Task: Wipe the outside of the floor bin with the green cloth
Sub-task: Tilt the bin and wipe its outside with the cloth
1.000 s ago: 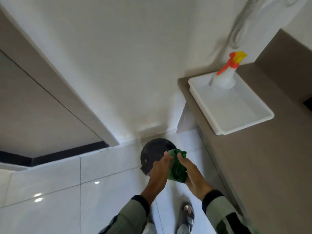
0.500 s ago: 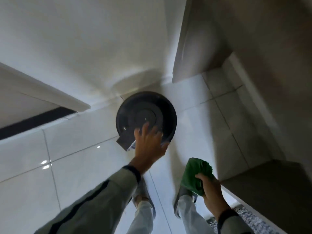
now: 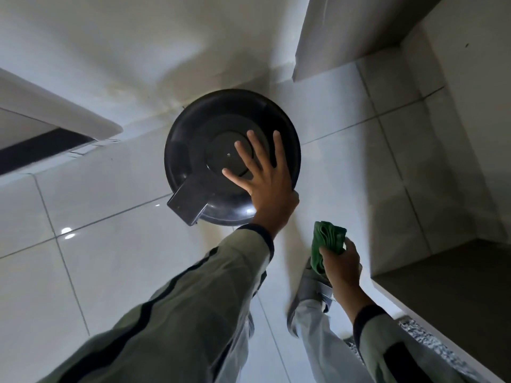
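Observation:
A round black floor bin (image 3: 199,150) stands on the white tiles against the wall, seen from straight above, with a flat pedal or hinge tab at its lower left. My left hand (image 3: 262,178) lies flat on the bin's lid, fingers spread. My right hand (image 3: 341,261) hangs to the right of the bin and below it, shut on a bunched green cloth (image 3: 327,239). The cloth is apart from the bin.
Glossy white floor tiles (image 3: 110,244) spread to the left. A cabinet side (image 3: 345,37) rises at the upper right and a counter edge (image 3: 414,308) juts in at the lower right. My feet and trouser legs (image 3: 312,305) are below the hands.
I have bent closer over the bin. My left hand left the cloth and now rests spread on the lid. The right hand keeps the cloth, off to the right.

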